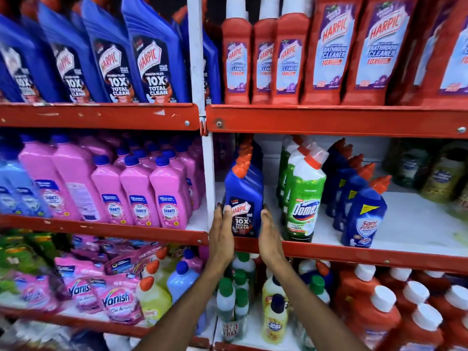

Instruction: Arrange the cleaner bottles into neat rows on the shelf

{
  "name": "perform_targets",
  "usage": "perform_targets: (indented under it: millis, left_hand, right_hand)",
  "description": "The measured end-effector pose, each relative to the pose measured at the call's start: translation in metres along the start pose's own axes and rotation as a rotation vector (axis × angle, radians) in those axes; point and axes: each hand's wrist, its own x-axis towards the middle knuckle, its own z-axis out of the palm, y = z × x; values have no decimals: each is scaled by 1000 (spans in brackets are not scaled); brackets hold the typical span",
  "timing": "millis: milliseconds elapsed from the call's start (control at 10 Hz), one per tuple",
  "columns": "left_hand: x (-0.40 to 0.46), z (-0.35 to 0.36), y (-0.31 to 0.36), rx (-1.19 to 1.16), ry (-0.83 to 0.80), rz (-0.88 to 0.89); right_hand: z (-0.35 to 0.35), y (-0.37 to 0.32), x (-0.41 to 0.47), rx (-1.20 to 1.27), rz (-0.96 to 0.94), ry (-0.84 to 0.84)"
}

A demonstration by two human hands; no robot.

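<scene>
- Blue Harpic bottle [243, 198] stands upright at the shelf's [417, 224] front lip, heading its row; Domex bottle [304, 198] at its 3 o'clock.
- My left grip [221, 236] and right grip [269, 234] are flat, fingers straight, pressing its sides.
- Tip, I reckon: even pressure, label square, lined with caps toward 12.

Bare left hand [221, 235], bare right hand [270, 236], slender fingers [226, 219], short pale nails on the left hand, slim bare forearms [192, 296], smooth skin
</scene>
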Motion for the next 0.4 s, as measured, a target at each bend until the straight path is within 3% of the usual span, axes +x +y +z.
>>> perform_targets:
  millis: [300, 400]
  left_hand:
    - [-2, -5, 0, -8, -142, -9]
    - [-3, -6, 1, 6, -95, 26]
  right_hand:
    - [5, 12, 9, 36, 23, 48]
    - [6, 7, 3, 33, 1, 82]
